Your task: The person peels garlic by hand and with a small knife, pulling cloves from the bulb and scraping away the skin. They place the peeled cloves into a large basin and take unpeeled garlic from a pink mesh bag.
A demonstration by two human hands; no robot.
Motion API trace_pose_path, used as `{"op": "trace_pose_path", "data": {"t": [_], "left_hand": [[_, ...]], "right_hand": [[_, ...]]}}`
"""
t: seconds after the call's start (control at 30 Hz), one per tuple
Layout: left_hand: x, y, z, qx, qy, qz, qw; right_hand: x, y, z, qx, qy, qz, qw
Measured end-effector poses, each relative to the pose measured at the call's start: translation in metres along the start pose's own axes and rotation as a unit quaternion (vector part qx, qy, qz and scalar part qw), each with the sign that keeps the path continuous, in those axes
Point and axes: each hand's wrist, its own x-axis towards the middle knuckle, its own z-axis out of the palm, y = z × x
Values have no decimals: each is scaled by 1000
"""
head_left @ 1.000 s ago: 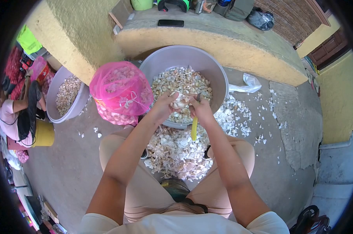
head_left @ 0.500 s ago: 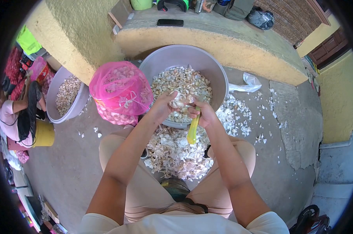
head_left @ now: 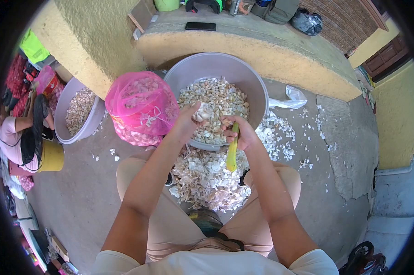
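Note:
My left hand (head_left: 187, 120) is closed around a whitish garlic bulb (head_left: 203, 111) above the near part of a large grey tub (head_left: 216, 62). Garlic cloves (head_left: 218, 95) fill the bottom of that tub. To the right of the bulb, and apart from it, my right hand (head_left: 240, 132) grips a yellow-green handle (head_left: 232, 153) that points down toward my lap. Whatever lies at its fingertips is too small to name. A heap of papery skins (head_left: 209, 181) lies on the floor between my legs, below both hands.
A pink mesh sack of garlic (head_left: 142, 107) leans by the tub's left side. Another tub (head_left: 96, 120) stands farther left, near a seated person (head_left: 15, 137). Behind runs a concrete ledge (head_left: 243, 43) with a phone (head_left: 200, 26). A plastic bag (head_left: 293, 98) lies right.
My hands have moved apart: the left with the bulb went slightly left and up, the right with the yellow-green handle slightly right. Space now shows between them.

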Motion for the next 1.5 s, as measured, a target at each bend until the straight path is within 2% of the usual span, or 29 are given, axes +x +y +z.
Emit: {"op": "trace_pose_path", "data": {"t": [0.07,0.13,0.27,0.37,0.47,0.57,0.67,0.77,0.87,1.0,1.13,1.27,1.37,1.5], "left_hand": [[-1,2,0,-12,2,1,1000],[-2,2,0,-18,4,-6,1000],[-2,-4,4,-4,5,-21,1000],[-7,-6,11,33,18,-22,999],[-15,-9,21,27,12,-4,1000],[-11,-15,15,29,-40,0,999],[-5,-22,9,21,-53,1,998],[-6,-22,14,3,-40,0,999],[-6,-16,13,-41,-66,-10,997],[-4,-13,4,-37,-133,-7,990],[-5,-12,8,-46,-79,-4,996],[-7,-10,10,-34,-65,-7,997],[-4,-12,8,-41,-59,-3,997],[-6,-10,12,-22,-30,6,999]], "right_hand": [[1,-2,-3,-50,25,-10,998],[1,-3,6,-149,117,-88,978],[5,-1,13,-321,267,-182,890],[3,0,21,-361,256,-232,866],[-3,2,37,-454,174,-154,860],[9,22,34,-515,189,-215,808],[25,31,18,-503,179,-300,790],[26,31,18,-471,149,-292,819],[26,32,15,-373,74,-277,882],[5,17,30,-261,64,-162,949],[9,12,17,-142,60,-113,982],[4,10,22,-70,58,-93,992],[9,9,10,12,7,-39,999],[14,10,3,78,-30,-23,996]]}}
